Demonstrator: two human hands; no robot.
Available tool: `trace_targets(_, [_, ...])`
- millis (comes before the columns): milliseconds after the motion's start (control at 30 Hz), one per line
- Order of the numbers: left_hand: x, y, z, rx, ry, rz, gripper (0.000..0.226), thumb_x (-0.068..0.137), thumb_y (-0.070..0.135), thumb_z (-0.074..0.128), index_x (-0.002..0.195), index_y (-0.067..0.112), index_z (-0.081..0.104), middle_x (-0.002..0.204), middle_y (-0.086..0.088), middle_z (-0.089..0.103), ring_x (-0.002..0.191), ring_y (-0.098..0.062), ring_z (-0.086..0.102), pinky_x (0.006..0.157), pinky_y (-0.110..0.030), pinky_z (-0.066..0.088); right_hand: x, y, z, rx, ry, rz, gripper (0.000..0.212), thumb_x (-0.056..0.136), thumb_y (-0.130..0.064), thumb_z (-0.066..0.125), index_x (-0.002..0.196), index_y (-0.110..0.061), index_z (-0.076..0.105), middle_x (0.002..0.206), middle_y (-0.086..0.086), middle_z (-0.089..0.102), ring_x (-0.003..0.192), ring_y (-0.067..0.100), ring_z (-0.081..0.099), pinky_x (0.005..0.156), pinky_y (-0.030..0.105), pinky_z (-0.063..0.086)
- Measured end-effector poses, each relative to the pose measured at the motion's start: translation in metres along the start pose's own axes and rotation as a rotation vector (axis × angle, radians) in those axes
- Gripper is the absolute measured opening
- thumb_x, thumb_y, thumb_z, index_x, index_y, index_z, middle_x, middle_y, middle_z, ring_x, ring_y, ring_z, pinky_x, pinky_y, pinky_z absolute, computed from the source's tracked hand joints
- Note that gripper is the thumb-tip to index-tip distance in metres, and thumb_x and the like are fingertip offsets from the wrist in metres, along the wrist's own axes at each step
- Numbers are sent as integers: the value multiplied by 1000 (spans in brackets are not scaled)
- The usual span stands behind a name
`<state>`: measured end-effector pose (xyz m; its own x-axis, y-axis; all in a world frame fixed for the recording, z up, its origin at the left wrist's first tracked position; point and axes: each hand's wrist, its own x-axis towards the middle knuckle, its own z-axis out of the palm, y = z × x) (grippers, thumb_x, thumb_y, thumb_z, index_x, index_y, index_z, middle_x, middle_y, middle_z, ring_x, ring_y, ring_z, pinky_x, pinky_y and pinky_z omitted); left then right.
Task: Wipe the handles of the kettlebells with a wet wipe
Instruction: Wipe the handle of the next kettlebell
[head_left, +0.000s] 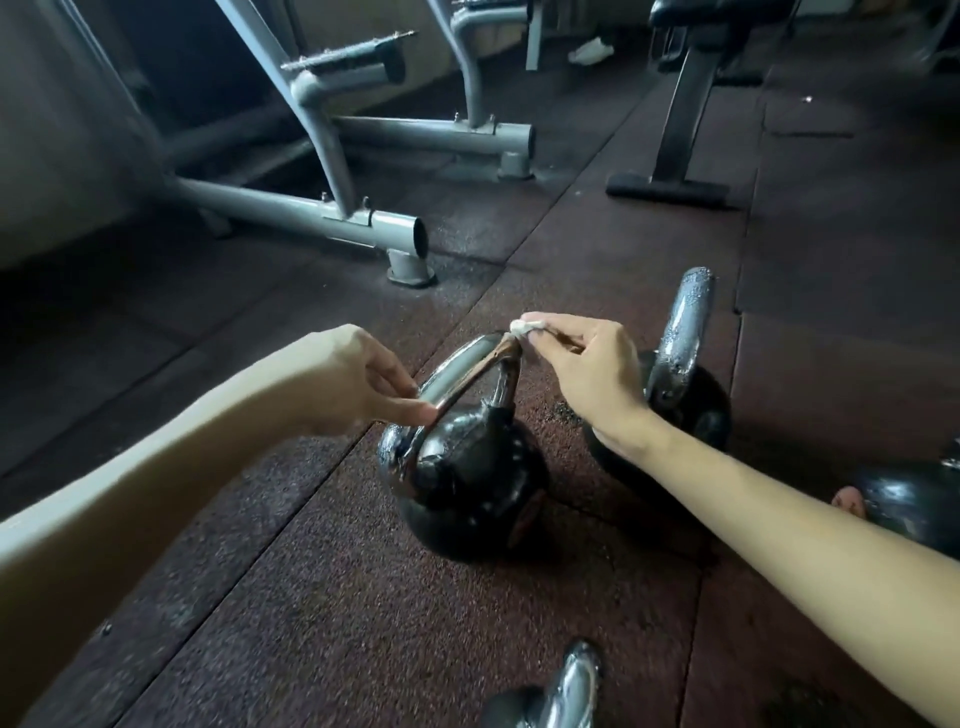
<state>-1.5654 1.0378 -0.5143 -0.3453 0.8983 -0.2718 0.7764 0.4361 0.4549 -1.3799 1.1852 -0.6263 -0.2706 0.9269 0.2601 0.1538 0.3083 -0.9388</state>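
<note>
A black kettlebell (467, 478) with a chrome handle (457, 364) stands on the rubber floor in the middle. My left hand (363, 379) pinches the handle's left side between thumb and fingers. My right hand (587, 364) pinches a small bunched white wet wipe (522, 326) and holds it against the top right corner of that handle. Behind my right wrist stands a second kettlebell (691, 410), its pitted chrome handle (683, 332) upright.
A third kettlebell (904, 504) lies at the right edge and another's chrome handle (566, 686) shows at the bottom. A grey steel machine frame (311, 218) stands to the back left, a black bench base (670, 187) at the back right. Dark rubber tiles cover the floor.
</note>
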Motion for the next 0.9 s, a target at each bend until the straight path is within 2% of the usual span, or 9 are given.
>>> trace_targets(67, [-3, 2, 1, 13, 18, -1, 28, 72, 43, 86, 90, 23, 79, 77, 10, 75, 57, 5, 63, 43, -3, 39, -1, 6, 1, 68, -6, 71, 21, 93, -18, 75, 112, -25, 80, 105, -21, 77, 99, -3, 71, 85, 12, 56])
trace_targets(133, [-6, 4, 0, 102, 35, -5, 30, 70, 55, 83, 90, 32, 77, 78, 16, 74, 62, 11, 63, 45, -3, 39, -4, 18, 3, 62, -73, 237, 18, 95, -20, 73, 109, -30, 80, 99, -25, 76, 97, 5, 71, 87, 15, 55])
trace_targets(267, [-7, 6, -2, 146, 33, -37, 40, 61, 65, 77, 89, 36, 77, 77, 21, 74, 64, 16, 62, 50, -6, 40, -8, 30, 11, 212, -210, 518, 17, 93, -19, 76, 110, -19, 81, 109, -6, 79, 95, 6, 69, 71, 9, 39])
trace_targets(367, [-9, 4, 3, 109, 84, -46, 41, 60, 64, 80, 89, 35, 78, 77, 19, 75, 66, 12, 65, 54, -12, 43, -1, 19, 10, 283, -104, 448, 13, 92, -15, 77, 101, -22, 83, 94, -7, 79, 83, 5, 67, 64, 7, 42])
trace_targets(500, [-18, -1, 11, 64, 154, -50, 34, 70, 59, 82, 95, 36, 79, 85, 17, 77, 73, 10, 65, 56, -15, 42, 13, -22, 3, 227, -134, 182, 17, 94, -14, 72, 87, -27, 81, 100, -11, 79, 100, 5, 71, 90, 23, 56])
trace_targets(600, [-27, -1, 13, -89, 271, 49, 41, 71, 54, 85, 108, 40, 77, 93, 20, 77, 70, 19, 61, 58, -4, 42, 7, -62, -6, 309, -227, 97, 10, 95, -9, 72, 102, -9, 79, 88, -5, 76, 70, -4, 67, 67, 11, 50])
trace_targets(700, [-37, 2, 12, -399, 451, 117, 47, 76, 54, 81, 121, 44, 72, 95, 24, 76, 60, 13, 60, 66, -9, 46, -10, -89, -14, 385, -354, 108, 17, 92, -18, 76, 105, -8, 74, 78, -9, 71, 53, -5, 58, 53, 8, 41])
trace_targets(800, [-41, 4, 15, -614, 483, 148, 43, 82, 44, 80, 123, 37, 74, 108, 25, 76, 84, 9, 70, 76, -11, 51, -20, -100, -13, 354, -473, 187, 17, 80, -34, 81, 92, -22, 78, 64, -17, 64, 50, -4, 51, 61, 23, 35])
trace_targets(900, [-43, 7, 21, -746, 479, 190, 30, 86, 27, 80, 116, 25, 78, 99, 14, 80, 94, 3, 73, 77, -9, 52, -22, -105, -8, 356, -508, 251, 22, 68, -42, 83, 83, -26, 79, 62, -17, 63, 50, -1, 47, 62, 26, 31])
